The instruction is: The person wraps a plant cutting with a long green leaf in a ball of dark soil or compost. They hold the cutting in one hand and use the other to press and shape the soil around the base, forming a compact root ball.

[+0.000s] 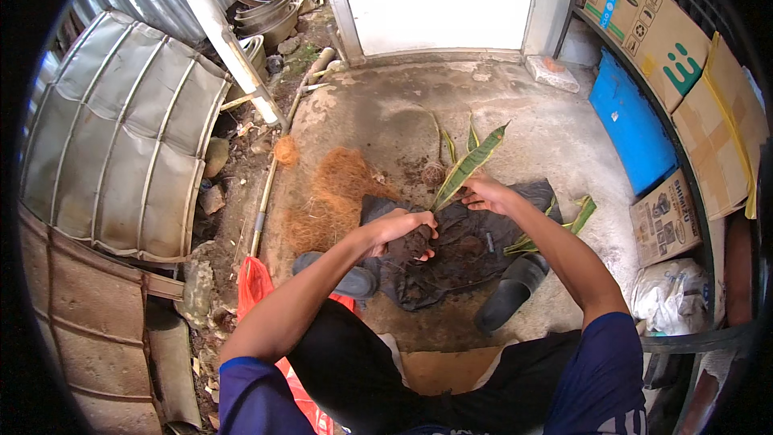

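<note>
My left hand (pixel 406 231) grips a dark ball of soil (pixel 410 244) at the base of a snake plant leaf (pixel 471 163), which leans up to the right with yellow-edged green blades. My right hand (pixel 487 194) is beside the leaf, fingers partly curled; whether they hold anything is not clear. Under both hands lies a black plastic sheet (pixel 447 278) with soil on it. Just past the sheet, a string-wrapped root ball (pixel 433 174) stands with a thin stem. More snake plant leaves (pixel 581 217) lie at the sheet's right edge. Loose orange coconut fibre (pixel 338 193) is heaped on the left.
Black sandals (pixel 513 293) are on my feet. A red plastic bag (pixel 253 284) lies by my left leg, and a small fibre clump (pixel 285 151) near a bamboo pole (pixel 262 211). On the right are cardboard boxes (pixel 664 217), a blue panel (pixel 631 124) and a white sack (pixel 670 296).
</note>
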Available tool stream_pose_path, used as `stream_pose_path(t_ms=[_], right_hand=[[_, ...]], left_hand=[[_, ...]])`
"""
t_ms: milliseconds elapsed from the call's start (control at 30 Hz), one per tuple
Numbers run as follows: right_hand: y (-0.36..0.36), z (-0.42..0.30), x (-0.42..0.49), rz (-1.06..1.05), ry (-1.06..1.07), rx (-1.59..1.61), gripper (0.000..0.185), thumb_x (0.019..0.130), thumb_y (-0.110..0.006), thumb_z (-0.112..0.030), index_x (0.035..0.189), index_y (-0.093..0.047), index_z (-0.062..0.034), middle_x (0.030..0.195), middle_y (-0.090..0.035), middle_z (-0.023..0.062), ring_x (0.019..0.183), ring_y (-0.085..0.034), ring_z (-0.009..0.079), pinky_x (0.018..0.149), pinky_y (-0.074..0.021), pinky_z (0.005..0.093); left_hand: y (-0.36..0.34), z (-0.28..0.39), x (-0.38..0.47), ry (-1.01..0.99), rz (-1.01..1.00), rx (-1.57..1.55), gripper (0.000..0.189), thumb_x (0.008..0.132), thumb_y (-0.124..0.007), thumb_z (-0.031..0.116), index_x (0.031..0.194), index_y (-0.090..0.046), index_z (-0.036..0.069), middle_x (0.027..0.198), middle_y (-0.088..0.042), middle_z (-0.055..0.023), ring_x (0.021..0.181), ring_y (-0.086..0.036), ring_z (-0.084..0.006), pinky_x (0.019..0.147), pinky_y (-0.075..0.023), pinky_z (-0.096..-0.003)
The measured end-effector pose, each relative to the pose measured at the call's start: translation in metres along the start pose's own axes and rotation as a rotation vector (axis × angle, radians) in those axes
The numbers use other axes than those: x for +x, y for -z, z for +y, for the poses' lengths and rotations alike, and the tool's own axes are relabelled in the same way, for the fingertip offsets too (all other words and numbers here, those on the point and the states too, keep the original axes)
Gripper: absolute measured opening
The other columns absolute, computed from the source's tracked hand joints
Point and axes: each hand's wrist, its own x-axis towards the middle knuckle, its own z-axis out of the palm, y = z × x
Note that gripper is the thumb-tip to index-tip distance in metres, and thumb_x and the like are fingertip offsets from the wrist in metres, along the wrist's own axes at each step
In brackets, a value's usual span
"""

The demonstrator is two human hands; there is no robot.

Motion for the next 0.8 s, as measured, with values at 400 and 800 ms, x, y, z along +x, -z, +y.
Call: stream_pose_path(t_ms=[400,800], right_hand=[[-0.007,0.000,-0.020,-0.192,0.079,0.326,0.034,0.101,-0.057,-0.020,0.123,-0.055,0.0064,0.118,-0.061,0.0121,0.107,-0.063,0.0225,0.093,-0.0554,0.0361],[-0.032,-0.106,-0.130,-0.157,0.491,0.322,0.035,0.103,-0.053,-0.023,0.126,-0.056,0.0035,0.113,-0.064,0.0116,0.100,-0.065,0.0177,0.087,-0.0565,0.0284]], left_hand=[[0.001,0.013,0.005,-0.214,-0.125,-0.288,0.034,0.093,-0.055,0.031,0.104,-0.057,-0.001,0.093,-0.065,-0.0140,0.084,-0.068,-0.0261,0.077,-0.0592,-0.0376],[-0.002,0.041,-0.040,-0.583,-0.120,-0.953,0.029,0.094,-0.057,0.037,0.096,-0.055,0.008,0.086,-0.061,-0.0087,0.082,-0.065,-0.0275,0.089,-0.0573,-0.0468]])
